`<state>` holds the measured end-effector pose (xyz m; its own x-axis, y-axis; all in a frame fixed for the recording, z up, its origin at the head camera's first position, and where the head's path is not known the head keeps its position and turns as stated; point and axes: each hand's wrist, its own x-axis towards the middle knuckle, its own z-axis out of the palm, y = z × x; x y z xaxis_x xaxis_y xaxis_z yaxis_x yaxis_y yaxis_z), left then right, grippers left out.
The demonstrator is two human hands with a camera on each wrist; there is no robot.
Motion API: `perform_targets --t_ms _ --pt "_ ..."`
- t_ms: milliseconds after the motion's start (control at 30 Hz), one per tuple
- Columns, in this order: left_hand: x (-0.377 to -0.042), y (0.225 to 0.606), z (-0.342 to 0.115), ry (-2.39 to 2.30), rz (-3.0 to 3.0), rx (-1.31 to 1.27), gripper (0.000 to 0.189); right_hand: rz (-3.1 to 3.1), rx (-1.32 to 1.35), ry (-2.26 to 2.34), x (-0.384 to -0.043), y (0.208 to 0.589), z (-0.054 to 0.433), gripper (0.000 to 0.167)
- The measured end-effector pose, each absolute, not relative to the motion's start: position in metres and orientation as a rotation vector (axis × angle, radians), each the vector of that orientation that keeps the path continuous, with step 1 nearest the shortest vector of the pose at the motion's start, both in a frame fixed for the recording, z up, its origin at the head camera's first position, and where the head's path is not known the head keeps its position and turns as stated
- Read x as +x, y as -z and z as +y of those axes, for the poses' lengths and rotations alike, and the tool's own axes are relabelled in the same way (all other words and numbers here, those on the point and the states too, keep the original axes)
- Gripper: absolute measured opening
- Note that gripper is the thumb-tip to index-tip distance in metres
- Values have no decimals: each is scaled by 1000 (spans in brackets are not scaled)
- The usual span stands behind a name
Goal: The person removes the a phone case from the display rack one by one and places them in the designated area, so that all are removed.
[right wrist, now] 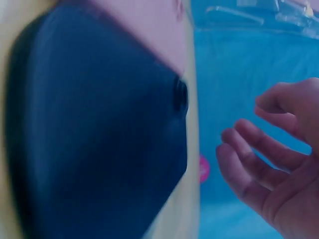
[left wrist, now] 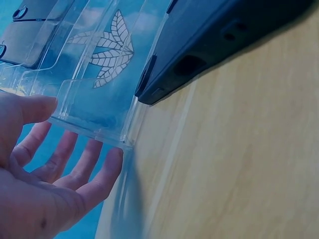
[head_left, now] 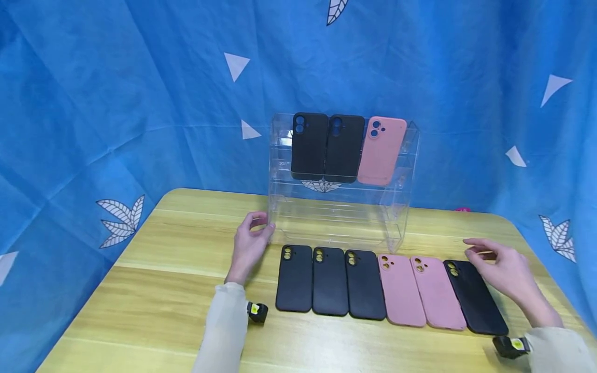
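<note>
Left hand [head_left: 252, 242] is at the left side of the clear rack [head_left: 336, 209], fingers loosely spread, tips meeting the side wall. Rack looks like thin, rigid plastic: probably light, easy to nudge or crack, so take it by the sides. Upper tier holds, left to right, two racked black cases [head_left: 310, 147] and a racked pink case [head_left: 383, 151], camera holes up. On the tabletop [head_left: 158, 311], in front of the rack: three black cases [head_left: 330, 282], two pink cases [head_left: 402, 291], then an end black case [head_left: 475, 298] past the rack's right side, all flat. Cases should be light, slightly flexible, not very slick; grab by the long edges. Right hand [head_left: 506, 272], right of the rack, near the end black case: fingers loosely bent, gap to thumb, holding nothing.
</note>
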<state>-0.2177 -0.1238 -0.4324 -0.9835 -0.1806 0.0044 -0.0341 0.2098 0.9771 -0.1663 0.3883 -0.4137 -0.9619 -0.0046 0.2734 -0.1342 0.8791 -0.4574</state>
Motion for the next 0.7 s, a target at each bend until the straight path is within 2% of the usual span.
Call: perform_targets --t_ms 367,700 --pt "-221 418 -126 1876 -2260 117 31 -2608 67 -968 -188 397 340 36" --pt "-228 374 -120 1842 -1970 -37 28 -2441 109 -1158 -207 391 297 34"
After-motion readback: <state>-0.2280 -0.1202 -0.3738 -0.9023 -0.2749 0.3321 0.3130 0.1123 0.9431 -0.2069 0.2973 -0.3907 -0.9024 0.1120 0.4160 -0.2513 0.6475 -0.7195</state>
